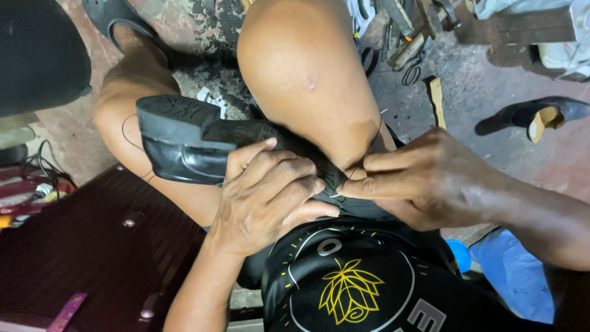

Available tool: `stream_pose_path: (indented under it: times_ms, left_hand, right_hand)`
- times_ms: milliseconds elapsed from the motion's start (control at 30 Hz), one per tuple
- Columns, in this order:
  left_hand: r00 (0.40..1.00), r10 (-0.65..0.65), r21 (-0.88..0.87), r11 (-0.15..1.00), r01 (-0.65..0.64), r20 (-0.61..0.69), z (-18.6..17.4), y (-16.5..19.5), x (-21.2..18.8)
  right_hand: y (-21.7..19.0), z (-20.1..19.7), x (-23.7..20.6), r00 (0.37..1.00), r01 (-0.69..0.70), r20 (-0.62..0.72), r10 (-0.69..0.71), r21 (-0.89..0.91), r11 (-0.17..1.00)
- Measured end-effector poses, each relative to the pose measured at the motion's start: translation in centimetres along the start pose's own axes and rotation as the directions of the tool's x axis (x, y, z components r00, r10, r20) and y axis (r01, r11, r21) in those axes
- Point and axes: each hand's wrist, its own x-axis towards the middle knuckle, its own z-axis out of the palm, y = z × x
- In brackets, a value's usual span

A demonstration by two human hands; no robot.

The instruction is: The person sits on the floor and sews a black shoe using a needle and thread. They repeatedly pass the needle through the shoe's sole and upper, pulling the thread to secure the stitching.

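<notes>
A black leather shoe with a thick black sole and heel lies sole-up across my lap, between my knees. My left hand wraps around the shoe's middle and grips it. My right hand pinches at the sole's edge near the toe, its fingertips meeting the left hand's fingers. A thin dark thread runs up from that spot along my knee; whether a needle is held there cannot be seen. The toe end is hidden under both hands.
A dark maroon wooden box sits at my left. Tools lie on the stained concrete floor ahead. Another black shoe with a tan insole rests at the right. Blue plastic lies by my right forearm.
</notes>
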Motion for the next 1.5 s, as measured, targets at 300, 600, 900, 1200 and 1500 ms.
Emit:
stream_pose_path:
  times_ms: [300,600,900,1200,1500]
  left_hand:
    - [0.999,-0.015,0.010,1.000,0.014,0.044,-0.8,-1.0,0.6]
    - [0.999,-0.017,0.188,0.982,0.009,0.039,-2.2,0.7,0.8]
    - [0.996,-0.020,0.201,0.980,0.002,0.087,-1.3,-0.5,1.2]
    - [0.994,-0.052,0.149,0.988,0.038,0.092,-1.3,-1.5,2.3]
    - [0.998,-0.070,0.151,0.986,0.068,0.007,-2.6,-0.5,2.1]
  right_hand:
    - [-0.5,1.5,1.0,0.980,0.084,-0.168,-0.109,-0.147,0.986]
    - [0.0,-0.4,0.2,0.990,0.049,-0.127,-0.061,-0.097,0.994]
    - [0.0,-2.6,1.6,0.999,-0.029,-0.031,0.025,-0.149,0.988]
    - [1.1,-2.1,2.7,0.999,-0.029,0.040,0.035,-0.130,0.991]
    - [0.5,-3.5,3.5,0.996,-0.093,-0.003,0.093,-0.043,0.995]
